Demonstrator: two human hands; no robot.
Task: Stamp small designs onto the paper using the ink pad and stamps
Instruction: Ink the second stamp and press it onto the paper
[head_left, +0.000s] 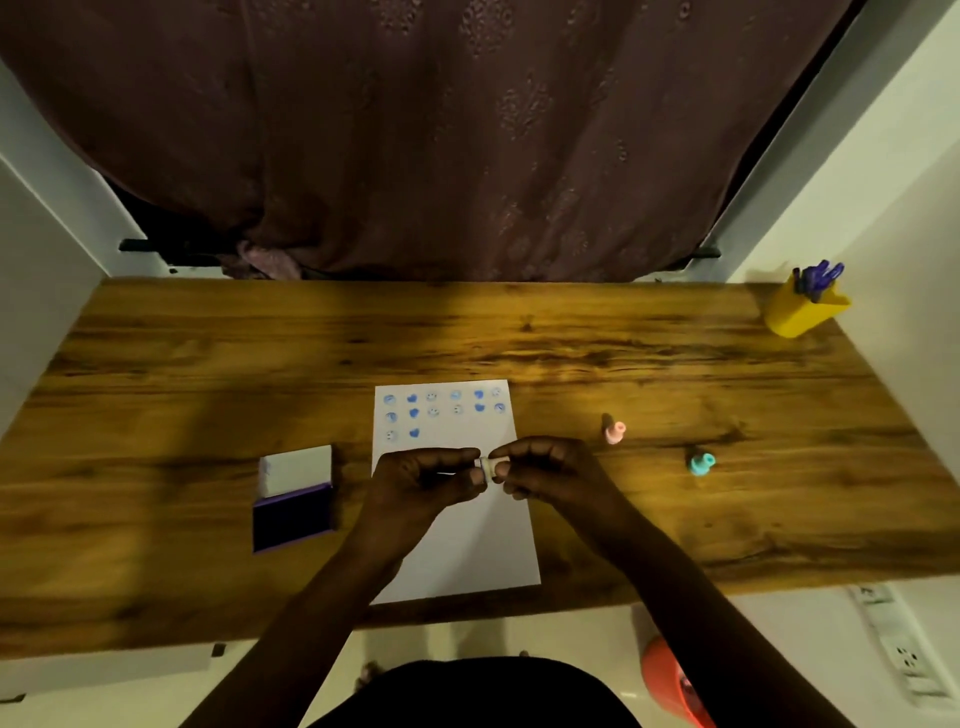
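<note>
Head: both hands (488, 470) around stamp (489, 465)

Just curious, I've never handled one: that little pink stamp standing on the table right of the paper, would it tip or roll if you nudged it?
The pink stamp stands upright and looks narrow for its height, so a sideways nudge would probably tip it. It looks rounded, so once down it may roll a little on the smooth wooden table. It seems small, likely light to lift.

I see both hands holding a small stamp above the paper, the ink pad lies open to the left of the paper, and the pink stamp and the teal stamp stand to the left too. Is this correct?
Not quite. The head view shows the pink stamp and the teal stamp to the right of the paper, not the left. The rest holds: left hand and right hand hold a small stamp, ink pad open on the left.
</note>
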